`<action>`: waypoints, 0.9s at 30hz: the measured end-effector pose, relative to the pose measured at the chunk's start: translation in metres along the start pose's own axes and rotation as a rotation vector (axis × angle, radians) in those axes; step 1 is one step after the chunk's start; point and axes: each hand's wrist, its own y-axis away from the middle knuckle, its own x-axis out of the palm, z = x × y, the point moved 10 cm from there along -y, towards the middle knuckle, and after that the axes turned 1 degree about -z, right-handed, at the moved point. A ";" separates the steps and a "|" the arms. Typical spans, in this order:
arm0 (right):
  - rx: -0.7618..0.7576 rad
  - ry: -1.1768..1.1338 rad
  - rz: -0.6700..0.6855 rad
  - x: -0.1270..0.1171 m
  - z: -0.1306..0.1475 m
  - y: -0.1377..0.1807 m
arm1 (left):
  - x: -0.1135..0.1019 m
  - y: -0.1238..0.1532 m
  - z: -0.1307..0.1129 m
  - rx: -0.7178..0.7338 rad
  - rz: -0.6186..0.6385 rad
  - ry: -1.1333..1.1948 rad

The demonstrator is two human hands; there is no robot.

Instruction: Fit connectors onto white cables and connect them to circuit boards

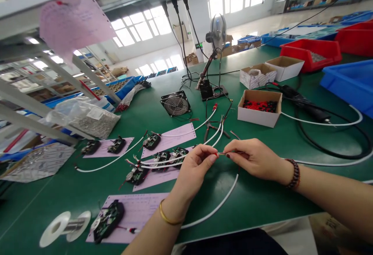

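Observation:
Above the green workbench, my left hand (199,165) pinches thin wires (222,153) between thumb and fingertips. My right hand (255,158) pinches the same wires a short way to the right, and its fingers partly hide them. A white cable (223,200) curves below my hands; a thin dark and red wire runs from its upper end toward my right fingers. Beyond my left hand lie more white cables (217,134) with bare wire ends, beside pliers (207,130). Left of my left wrist, black housings with circuit boards (136,175) rest on pink sheets (151,200).
A small fan (176,104) and a soldering iron stand (207,90) are further back. To the right are a box of red and black parts (259,119), an electric screwdriver (305,101), and red (310,53) and blue bins (349,82). A solder spool (65,228) lies front left.

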 end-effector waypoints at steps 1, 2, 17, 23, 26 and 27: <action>-0.003 0.003 -0.011 -0.001 0.001 0.000 | 0.002 0.001 0.000 0.000 0.009 0.009; -0.005 0.006 -0.015 -0.001 0.001 0.001 | 0.003 0.001 -0.001 0.000 0.016 0.015; -0.027 0.060 -0.030 0.000 0.006 0.000 | 0.004 0.005 -0.011 0.102 0.043 -0.215; -0.004 0.017 -0.040 0.000 0.006 0.000 | 0.002 0.008 -0.013 0.143 0.034 -0.311; 0.005 0.019 -0.028 0.002 0.005 0.000 | 0.005 0.008 -0.009 0.088 0.044 -0.171; 0.006 0.023 -0.026 0.002 0.004 0.000 | 0.006 0.007 -0.008 0.072 0.045 -0.118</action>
